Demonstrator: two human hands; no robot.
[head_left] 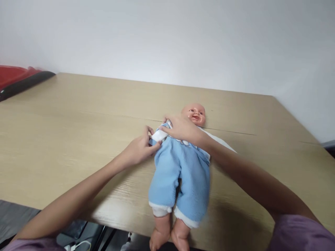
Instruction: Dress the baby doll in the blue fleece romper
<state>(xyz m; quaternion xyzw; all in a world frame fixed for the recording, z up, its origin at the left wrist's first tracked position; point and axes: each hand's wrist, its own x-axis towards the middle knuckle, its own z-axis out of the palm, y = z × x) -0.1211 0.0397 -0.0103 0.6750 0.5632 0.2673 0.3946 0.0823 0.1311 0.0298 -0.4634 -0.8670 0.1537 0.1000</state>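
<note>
A baby doll (196, 113) lies on its back on the table, head away from me, its feet reaching past the near edge. It wears light blue fleece overalls (183, 167) with white cuffs over a white top. My left hand (140, 146) pinches a white and blue piece of the clothing at the doll's side, on my left. Across the doll's chest reaches my right hand (180, 128), fingers closed on the upper part of the same clothing near the shoulder. The white cloth (159, 135) shows between both hands. My right hand and forearm hide much of the chest.
The wooden table (78, 139) runs back to a pale wall (167, 42). A red item with a black edge (23, 82) stands at the far left. Below the near edge are a white cable (82, 243) and dark objects.
</note>
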